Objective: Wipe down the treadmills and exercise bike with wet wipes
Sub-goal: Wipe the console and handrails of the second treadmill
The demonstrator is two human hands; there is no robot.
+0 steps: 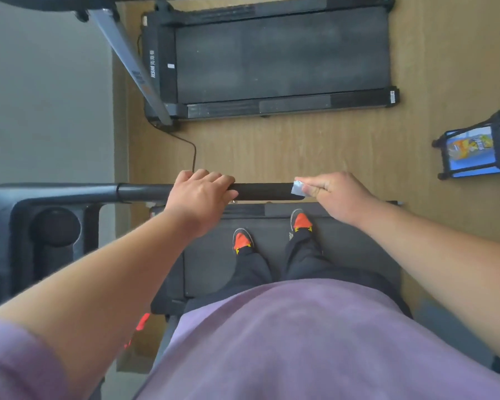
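Note:
I stand on a black treadmill belt (214,264) and look down at its black handrail (263,191), which runs across the middle of the view. My left hand (199,197) grips the handrail near its middle. My right hand (338,194) pinches a small folded wet wipe (298,188) and holds it against the right end of the handrail. A second treadmill (280,59) lies on the floor ahead, its grey upright (133,67) slanting down at the left.
The treadmill console with round cup holders (55,226) sits at the left. A black power cord (185,142) trails over the wooden floor (315,145) between the two treadmills. A small wheeled cart holding a blue package (474,151) stands at the right. A grey wall fills the far left.

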